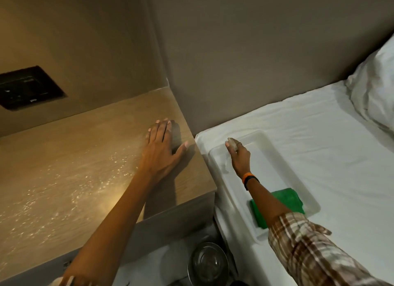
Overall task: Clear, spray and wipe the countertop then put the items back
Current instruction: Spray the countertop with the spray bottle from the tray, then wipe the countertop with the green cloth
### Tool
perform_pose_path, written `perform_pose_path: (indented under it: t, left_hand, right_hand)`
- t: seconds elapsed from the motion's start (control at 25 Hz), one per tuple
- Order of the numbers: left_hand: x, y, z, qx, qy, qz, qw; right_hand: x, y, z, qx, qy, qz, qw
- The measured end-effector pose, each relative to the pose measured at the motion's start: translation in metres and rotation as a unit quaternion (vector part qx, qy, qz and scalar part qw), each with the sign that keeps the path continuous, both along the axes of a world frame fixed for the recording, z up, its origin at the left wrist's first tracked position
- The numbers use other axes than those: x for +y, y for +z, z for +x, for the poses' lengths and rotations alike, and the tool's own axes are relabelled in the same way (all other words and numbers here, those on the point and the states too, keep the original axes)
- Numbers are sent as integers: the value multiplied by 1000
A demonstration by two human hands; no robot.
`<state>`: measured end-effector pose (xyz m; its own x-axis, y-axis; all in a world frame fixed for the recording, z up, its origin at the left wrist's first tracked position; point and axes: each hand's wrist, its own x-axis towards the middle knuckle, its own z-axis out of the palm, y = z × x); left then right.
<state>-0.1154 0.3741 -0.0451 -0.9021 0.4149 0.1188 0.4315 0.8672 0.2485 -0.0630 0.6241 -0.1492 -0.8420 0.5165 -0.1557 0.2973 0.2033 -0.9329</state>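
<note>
Clearly the matter turns on where the folded green cloth [283, 204] lies relative to the two hands. It sits at the near end of the shallow white plastic tray [307, 192] on the white-sheeted bed [319, 123], just to the right of the pale wood-grain table [70, 162], whose surface is beaded with glinting droplets — sprayed, it seems, but not yet wiped.

The right hand [238, 155] is over the far end of that tray, its grip clenched around a small pale object that is too blurred to name; it may be the head of a clear spray bottle, though that cannot be told. The cloth lies behind this hand, toward the person, partly hidden under the right forearm and plaid sleeve [302, 243]. Its long axis appears to run across the tray's width, slanting up toward the right, while the tray's own long axis runs away from the viewer.

The left hand [162, 145] rests flat on the table's far right corner, fingers spread, grip released and holding nothing. It is well apart from the cloth, with the table edge and the tray wall between them.

By that layout the right hand is the nearer one — it would only need to let go of what it holds and draw back along the tray to reach the cloth. A round metal bowl [207, 262] stands on the floor below.
</note>
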Motion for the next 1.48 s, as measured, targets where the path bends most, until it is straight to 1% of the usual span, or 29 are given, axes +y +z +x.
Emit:
perform_pose_path:
  t: [0.2,0.32,0.48,0.56,0.64,0.72,0.76,0.84,0.92,1.0,1.12,1.2,1.28,1.36,1.44,1.48]
  left_hand:
    - [1,1,0,-6,22,-16,1000]
    - [2,2,2,-9,26,-25,999]
    - [10,15,11,-26,26,-21,999]
    - [23,25,30,-42,21,-18,999]
    - [45,30,59,-48,-11,-9,999]
    - [78,28,93,-44,-50,20,998]
    - [97,23,108,-47,-69,39,996]
    - [139,2,134,-69,-108,60,990]
    - [169,-32,150,-108,-137,40,984]
    - [193,-83,157,-153,-167,-17,974]
    - [218,-169,154,-187,-196,-99,957]
    - [231,-219,151,-196,-219,-129,947]
    - [240,-253,153,-201,-232,-146,941]
    - [249,-274,161,-189,-223,-126,948]
    - [257,-279,166,-187,-200,-77,959]
    - [259,-276,166,-203,-184,-43,961]
  right_hand:
    - [3,-23,-32,16,-34,-75,996]
    - [6,-21,-36,3,-29,-71,997]
    - [12,0,-22,-22,15,-42,999]
    - [15,14,-6,-33,38,7,999]
    - [22,24,17,-48,52,98,993]
    - [34,27,49,-68,57,207,974]
    - [41,25,67,-75,51,247,965]
    - [62,12,108,-109,30,290,950]
    - [83,-9,146,-169,39,318,932]
    - [108,-39,174,-232,75,334,911]
    - [143,-92,186,-274,153,367,876]
    - [161,-126,182,-298,204,388,848]
    - [172,-149,179,-317,232,393,831]
    - [177,-164,174,-317,231,400,828]
    - [180,-169,168,-323,220,409,824]
    - [179,-168,167,-329,214,399,829]
